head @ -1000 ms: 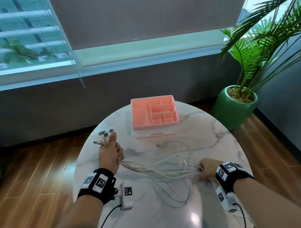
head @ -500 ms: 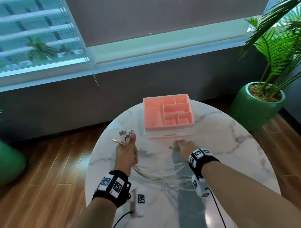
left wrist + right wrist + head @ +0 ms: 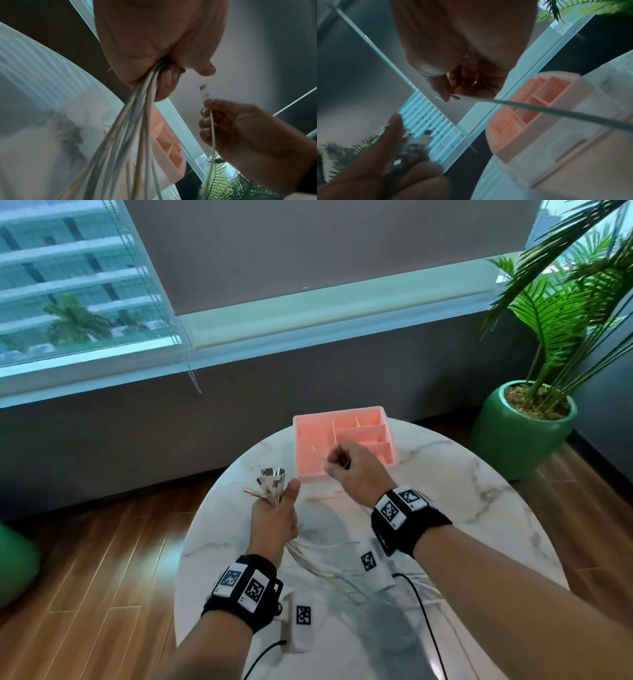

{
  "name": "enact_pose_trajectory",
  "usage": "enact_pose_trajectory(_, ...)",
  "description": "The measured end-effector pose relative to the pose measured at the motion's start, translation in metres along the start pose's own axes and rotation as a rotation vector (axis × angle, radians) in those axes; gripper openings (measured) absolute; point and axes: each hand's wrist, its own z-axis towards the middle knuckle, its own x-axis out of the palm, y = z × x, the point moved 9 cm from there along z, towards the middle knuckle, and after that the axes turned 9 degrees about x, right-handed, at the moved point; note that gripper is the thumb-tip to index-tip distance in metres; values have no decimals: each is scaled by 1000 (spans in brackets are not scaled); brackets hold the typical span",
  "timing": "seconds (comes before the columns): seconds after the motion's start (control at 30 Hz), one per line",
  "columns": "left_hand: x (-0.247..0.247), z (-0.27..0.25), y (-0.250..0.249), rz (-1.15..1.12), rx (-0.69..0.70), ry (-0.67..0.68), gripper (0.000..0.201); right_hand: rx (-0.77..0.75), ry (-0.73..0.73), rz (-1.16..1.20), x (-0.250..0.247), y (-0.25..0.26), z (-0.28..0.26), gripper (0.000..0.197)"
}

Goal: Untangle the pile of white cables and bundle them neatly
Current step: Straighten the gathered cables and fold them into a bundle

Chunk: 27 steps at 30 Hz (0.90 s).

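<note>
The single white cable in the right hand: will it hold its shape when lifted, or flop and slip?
Probably floppy: the single white cable trails limply below the right hand, as the strands do under the left hand. Likely light, since fingertips alone pinch it near the plug. Its smooth jacket may slip under a loose pinch.

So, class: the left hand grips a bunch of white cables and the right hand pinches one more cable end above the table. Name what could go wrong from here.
1. The single cable pinched by the right hand trails down to the loose strands on the marble table; pulling may tighten a knot.
2. The left hand holds the cable bunch only near the plugs, so strands could slip out.
3. Dragged slack might snag the pink organizer.
</note>
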Motion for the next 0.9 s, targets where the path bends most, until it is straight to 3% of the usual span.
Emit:
enact_pose_trajectory(0.1,20,-3,-15,-33,55,78,42,-60,57,107,22,27,-15,12)
enact_pose_trajectory(0.2,29,-7,-22,-52,76,105,45,-70,25,215,30,31,-26,15)
enact_pose_trajectory(0.33,27,-9,-24,-77,77,48,37,-55,88,227,36,25,-38,8)
enact_pose_trajectory(0.43,21,-10,-25,-78,66,-43,34,3,167,233,42,11,-49,18)
enact_pose_trajectory(0.53,10,-8,-33,-200,47,-153,35,83,256,130,45,-18,-58,7)
enact_pose_trajectory(0.63,-12,0,-37,-315,49,-268,28,123,271,-114,25,-62,-65,16)
enact_pose_trajectory(0.9,-29,-5,-41,-457,52,-286,42,385,94,-448,-73,-151,-70,11)
